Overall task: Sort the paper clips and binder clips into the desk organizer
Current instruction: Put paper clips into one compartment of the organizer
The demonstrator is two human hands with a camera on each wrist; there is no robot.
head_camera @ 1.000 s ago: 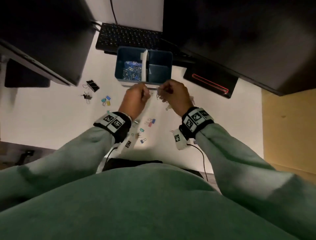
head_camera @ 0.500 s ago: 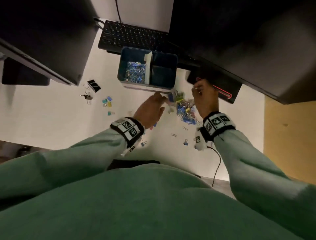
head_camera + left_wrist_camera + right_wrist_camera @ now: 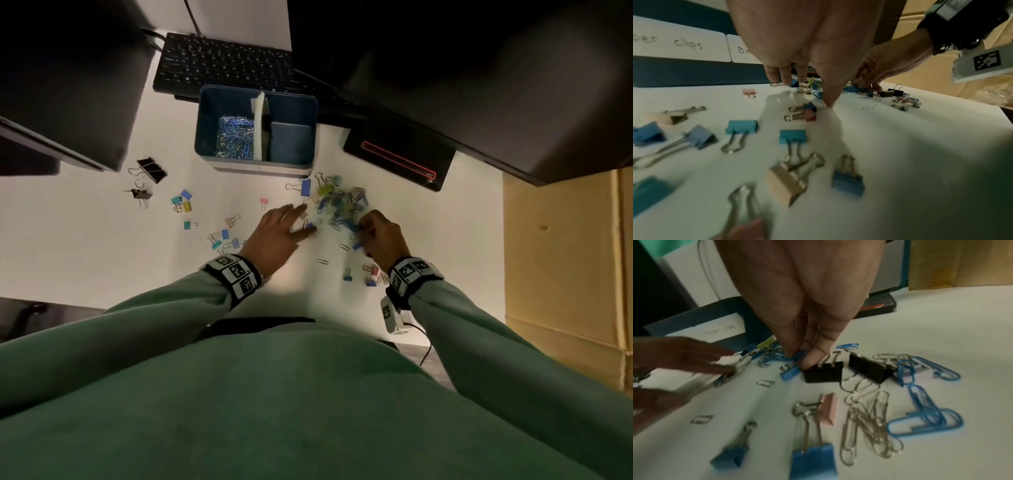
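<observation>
Green sleeves [image 3: 144, 318]: closest to the camera; a band with black and white squares sits on each wrist
White desk [image 3: 85, 240]: binder clips lie all over it, blue, teal, pink and tan; silver paper clips lie near the right wrist
Left hand [image 3: 274, 236]: flat and spread, fingers straight; it holds nothing; the fingertips [image 3: 774, 78] touch down by small clips at the edge of the pile
Right hand [image 3: 383, 236]: fingers bunched together; they pinch blue paper clips [image 3: 797, 356] at the near edge of the pile; the thumb touches a black binder clip [image 3: 823, 372]; a second black clip lies just beside it
Pile [image 3: 342, 205]: a heap of mixed clips between the hands and the organizer
Organizer [image 3: 205, 120]: blue box past the pile; a white wall splits it; the left part holds paper clips [image 3: 234, 137]; what is in the right part I cannot tell; two white labels are on its front
Keyboard [image 3: 222, 65]: black, behind the organizer
</observation>
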